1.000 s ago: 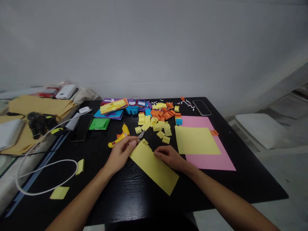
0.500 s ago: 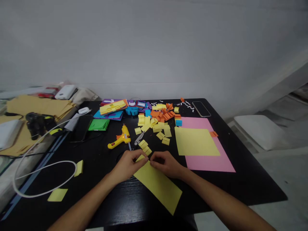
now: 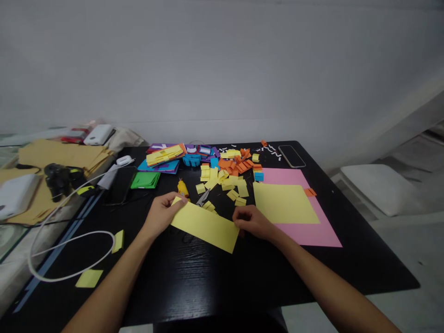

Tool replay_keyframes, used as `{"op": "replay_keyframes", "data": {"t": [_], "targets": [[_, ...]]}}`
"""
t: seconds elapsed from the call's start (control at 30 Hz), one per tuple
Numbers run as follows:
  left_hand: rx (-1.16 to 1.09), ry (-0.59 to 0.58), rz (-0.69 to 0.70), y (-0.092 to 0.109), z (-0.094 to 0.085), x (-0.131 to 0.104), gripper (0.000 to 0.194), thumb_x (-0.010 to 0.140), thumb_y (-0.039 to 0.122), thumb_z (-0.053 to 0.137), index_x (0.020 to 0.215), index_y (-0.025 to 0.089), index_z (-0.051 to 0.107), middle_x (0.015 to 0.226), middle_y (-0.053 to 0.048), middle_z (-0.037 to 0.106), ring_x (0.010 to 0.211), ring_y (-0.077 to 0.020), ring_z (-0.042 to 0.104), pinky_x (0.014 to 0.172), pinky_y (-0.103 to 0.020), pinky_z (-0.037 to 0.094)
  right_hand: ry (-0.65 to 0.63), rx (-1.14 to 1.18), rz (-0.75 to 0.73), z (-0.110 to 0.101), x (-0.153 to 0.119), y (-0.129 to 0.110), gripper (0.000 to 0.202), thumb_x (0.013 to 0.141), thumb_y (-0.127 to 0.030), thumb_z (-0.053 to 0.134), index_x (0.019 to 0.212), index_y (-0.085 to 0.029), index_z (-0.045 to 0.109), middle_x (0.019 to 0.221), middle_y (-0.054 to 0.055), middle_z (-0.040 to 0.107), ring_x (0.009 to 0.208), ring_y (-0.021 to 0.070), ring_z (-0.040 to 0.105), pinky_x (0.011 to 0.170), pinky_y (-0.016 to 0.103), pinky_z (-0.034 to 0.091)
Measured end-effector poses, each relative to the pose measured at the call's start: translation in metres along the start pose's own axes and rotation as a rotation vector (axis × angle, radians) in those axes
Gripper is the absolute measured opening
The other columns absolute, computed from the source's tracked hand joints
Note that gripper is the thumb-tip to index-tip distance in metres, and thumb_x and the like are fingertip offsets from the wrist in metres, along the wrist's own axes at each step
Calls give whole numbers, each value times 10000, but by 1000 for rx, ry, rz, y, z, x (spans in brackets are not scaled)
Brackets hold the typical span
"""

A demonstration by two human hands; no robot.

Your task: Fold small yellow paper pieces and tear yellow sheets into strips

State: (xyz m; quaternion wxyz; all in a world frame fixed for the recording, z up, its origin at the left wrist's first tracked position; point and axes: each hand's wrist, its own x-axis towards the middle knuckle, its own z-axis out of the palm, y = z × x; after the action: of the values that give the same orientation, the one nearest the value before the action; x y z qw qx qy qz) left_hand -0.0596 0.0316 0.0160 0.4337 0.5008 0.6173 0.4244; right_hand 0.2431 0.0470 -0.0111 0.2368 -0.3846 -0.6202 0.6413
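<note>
Here, both hands meet over one sheet at the middle of the desk.
Left hand [image 3: 160,215]: fingers closed in a pinch on the 9 o'clock end of the yellow paper strip [image 3: 204,225], thumb on top.
Right hand [image 3: 252,221]: curled down on the strip's 3 o'clock end, fingertips gripping its edge.
Yellow paper strip: long rectangle, held between both hands just above the black table [image 3: 208,282], slanting from upper left to lower right.
Scissors [image 3: 202,198]: lying at 12 o'clock of the strip, just beyond its far edge.
Glue gun [image 3: 182,188]: at 11 o'clock of the strip, partly hidden behind the left hand.
Yellow sheet [image 3: 284,203]: at 2 o'clock of the right hand, lying on a pink sheet [image 3: 312,231].
Small paper pieces [image 3: 225,173]: yellow, orange and blue, heaped at 12 o'clock.
Phone [image 3: 291,156]: far corner, at 1 o'clock.
White cable [image 3: 69,240]: looped at 9 o'clock.
</note>
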Motion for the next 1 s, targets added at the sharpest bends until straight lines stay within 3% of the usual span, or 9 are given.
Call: {"op": "replay_keyframes", "data": {"t": [0.13, 0.3, 0.47, 0.63, 0.73, 0.83, 1.0], "targets": [[-11, -102, 2, -3, 9, -4, 375, 757, 522, 775, 786, 150, 737, 652, -15, 667, 570, -137, 564, 522, -216, 403, -61, -10, -5, 3, -1, -4, 89, 714, -263, 641, 707, -175, 641, 598, -27, 589, 539, 119, 541, 524, 227, 393], [30, -293, 49, -2, 33, -19, 344, 826, 508, 719, 821, 165, 741, 694, -14, 694, 607, -149, 596, 551, -226, 442, 4, -51, -76, 23, 0, -3, 175, 795, -332, 699, 774, -160, 673, 672, -19, 585, 624, 112, 490, 584, 236, 360], [124, -330, 135, -7, 53, -33, 346, 898, 472, 658, 816, 144, 732, 699, -8, 675, 642, -148, 584, 579, -224, 439, 20, -40, -90, 37, -1, 1, 178, 812, -334, 688, 794, -160, 654, 661, -35, 531, 616, 107, 446, 573, 236, 335], [200, -358, 183, -10, 57, -35, 324, 912, 449, 645, 882, 150, 768, 740, -2, 702, 660, -138, 582, 595, -215, 418, 36, -74, -119, 39, -2, -1, 163, 807, -316, 660, 767, -159, 650, 659, -34, 529, 612, 104, 428, 567, 234, 320], [175, -332, 164, -7, 54, -32, 319, 885, 459, 668, 858, 158, 772, 714, -2, 704, 628, -137, 582, 583, -218, 424, 44, -103, -127, 36, -1, -3, 124, 781, -282, 635, 750, -164, 654, 652, -30, 544, 616, 111, 440, 573, 238, 325], [88, -256, 96, -4, 40, -21, 350, 841, 501, 699, 832, 156, 761, 708, -19, 715, 622, -156, 606, 576, -231, 458, 69, -106, -123, 29, 1, -2, 99, 747, -264, 627, 722, -172, 654, 657, -24, 568, 627, 119, 469, 584, 242, 345], [46, 44, 58, -3, -2, 4, 376, 752, 514, 778, 831, 146, 774, 714, -33, 735, 598, -151, 603, 545, -222, 431, 79, -27, -66, 13, 1, 3, 79, 722, -265, 630, 703, -191, 609, 601, -29, 587, 560, 128, 544, 548, 239, 408]]}}
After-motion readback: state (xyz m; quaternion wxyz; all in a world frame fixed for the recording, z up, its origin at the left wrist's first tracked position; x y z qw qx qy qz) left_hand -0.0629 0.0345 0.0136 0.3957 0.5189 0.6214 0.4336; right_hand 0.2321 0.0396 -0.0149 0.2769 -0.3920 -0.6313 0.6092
